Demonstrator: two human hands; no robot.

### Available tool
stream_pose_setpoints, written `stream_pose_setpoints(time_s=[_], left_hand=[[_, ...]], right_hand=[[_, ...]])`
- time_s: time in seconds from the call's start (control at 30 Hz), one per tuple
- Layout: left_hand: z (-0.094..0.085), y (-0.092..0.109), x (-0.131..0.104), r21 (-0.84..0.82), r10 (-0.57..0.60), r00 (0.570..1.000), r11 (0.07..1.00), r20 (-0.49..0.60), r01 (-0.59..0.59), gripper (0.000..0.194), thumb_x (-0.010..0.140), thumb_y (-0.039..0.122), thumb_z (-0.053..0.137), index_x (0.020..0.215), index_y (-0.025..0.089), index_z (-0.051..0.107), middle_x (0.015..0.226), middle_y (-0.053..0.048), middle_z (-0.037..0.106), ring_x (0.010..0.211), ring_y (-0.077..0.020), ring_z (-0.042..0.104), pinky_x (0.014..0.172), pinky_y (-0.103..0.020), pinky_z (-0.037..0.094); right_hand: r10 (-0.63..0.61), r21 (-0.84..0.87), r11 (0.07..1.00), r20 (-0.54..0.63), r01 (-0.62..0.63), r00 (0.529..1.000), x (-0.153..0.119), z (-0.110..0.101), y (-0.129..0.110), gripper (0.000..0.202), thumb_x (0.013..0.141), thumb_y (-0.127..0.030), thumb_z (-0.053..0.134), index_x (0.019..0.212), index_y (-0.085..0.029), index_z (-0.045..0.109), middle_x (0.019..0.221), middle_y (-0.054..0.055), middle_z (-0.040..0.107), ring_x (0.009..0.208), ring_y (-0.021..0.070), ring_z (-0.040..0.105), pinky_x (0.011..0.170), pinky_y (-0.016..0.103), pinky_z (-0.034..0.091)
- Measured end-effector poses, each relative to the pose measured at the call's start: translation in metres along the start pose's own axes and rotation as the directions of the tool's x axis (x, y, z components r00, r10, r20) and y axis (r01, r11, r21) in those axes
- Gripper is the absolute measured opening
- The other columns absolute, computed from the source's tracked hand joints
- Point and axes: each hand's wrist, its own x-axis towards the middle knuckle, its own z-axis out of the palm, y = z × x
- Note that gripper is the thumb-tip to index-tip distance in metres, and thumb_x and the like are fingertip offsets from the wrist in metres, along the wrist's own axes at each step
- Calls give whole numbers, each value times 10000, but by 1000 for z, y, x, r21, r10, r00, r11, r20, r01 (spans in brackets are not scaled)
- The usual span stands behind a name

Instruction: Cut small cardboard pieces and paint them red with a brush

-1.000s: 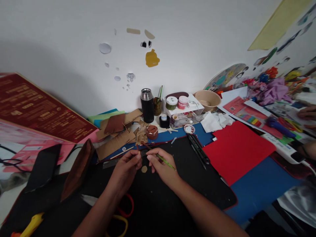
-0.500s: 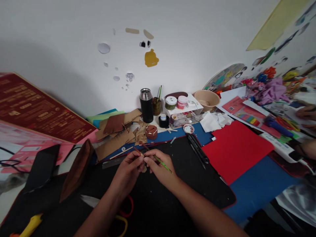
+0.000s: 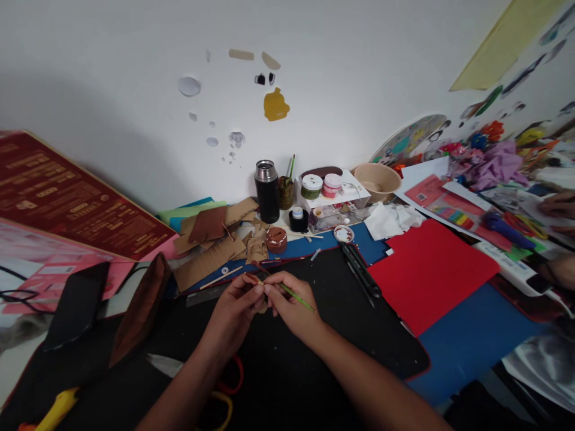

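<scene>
The left hand is now pinching the small stick closer; the right hand, gripping the green brush, is touching it mid-desk.

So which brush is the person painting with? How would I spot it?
Find the black mat at the front of the table, where two hands meet. The right hand pinches a thin green paintbrush slanting toward the left hand. Other brushes stand in a jar by the wall; this is the only one held.
</scene>
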Motion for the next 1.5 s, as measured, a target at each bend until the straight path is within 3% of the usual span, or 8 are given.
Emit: stream_pose_setpoints(time_s=[0.17, 0.27, 0.47, 0.63, 0.77, 0.93, 1.3, 1.5], left_hand=[[-5, 4, 3, 80, 47, 999, 996, -2, -46, 435, 624, 391, 1006, 903, 183, 745, 707, 32, 607, 579, -82, 484, 552, -201, 403], [-16, 17, 5, 241, 174, 983, 958, -51, -157, 489, 648, 470, 983, 1002, 210, 767, 732, 31, 632, 600, -96, 513, 563, -202, 408], [-31, 46, 0, 711, 413, 911, 640, 2, -292, 316, 796, 506, 858, 953, 236, 811, 953, -41, 781, 910, -237, 699, 871, -338, 535], [-26, 55, -5, 800, 468, 874, 470, 133, -373, 252, 842, 486, 801, 933, 254, 838, 925, -48, 793, 875, -250, 709, 832, -331, 532], [-23, 58, -5, 775, 485, 866, 497, 125, -390, 196, 811, 450, 835, 866, 263, 848, 887, -52, 796, 850, -257, 697, 821, -323, 540], [-25, 54, -2, 749, 398, 914, 579, 83, -320, 234, 780, 470, 856, 901, 269, 857, 925, -55, 818, 900, -290, 706, 857, -353, 541], [-26, 50, -2, 742, 353, 934, 610, 59, -278, 271, 796, 488, 844, 950, 265, 852, 988, -66, 816, 965, -291, 716, 928, -368, 522], [-14, 44, 0, 621, 239, 970, 754, 41, -212, 303, 702, 497, 911, 863, 252, 833, 944, -69, 801, 931, -289, 702, 893, -369, 528]], right_hand=[[-1, -53, 999, -4, 1, 1000, -2, -2, -1, 153, 935, -352, 679, 913, -203, 709, 595, -46, 615, 445, 88, 551, 430, 178, 406], [6, -81, 997, -26, -8, 1000, -2, -6, -2, 157, 934, -365, 685, 927, -210, 712, 592, -48, 616, 446, 94, 552, 445, 189, 424], [-47, -194, 980, -17, 43, 999, -2, -10, -5, 131, 937, -334, 684, 908, -211, 719, 610, -42, 621, 489, 104, 564, 476, 201, 421], [-108, -242, 964, 11, 108, 994, -3, -11, 1, 126, 961, -329, 691, 922, -215, 727, 611, -49, 599, 502, 105, 564, 487, 203, 404], [-98, -238, 966, 24, 101, 995, -3, -11, 3, 141, 972, -349, 687, 932, -220, 726, 619, -41, 609, 510, 112, 566, 489, 207, 415], [-50, -211, 976, -5, 48, 999, -2, -10, 1, 139, 953, -354, 702, 924, -220, 726, 624, -32, 627, 504, 110, 558, 470, 195, 422], [-32, -176, 984, -1, 31, 999, -2, -10, -4, 147, 945, -364, 702, 913, -223, 723, 624, -35, 628, 507, 114, 567, 475, 206, 438], [-29, -161, 987, -13, 26, 1000, -2, -9, -4, 133, 936, -354, 706, 915, -224, 726, 613, -36, 619, 487, 112, 560, 459, 201, 435]])
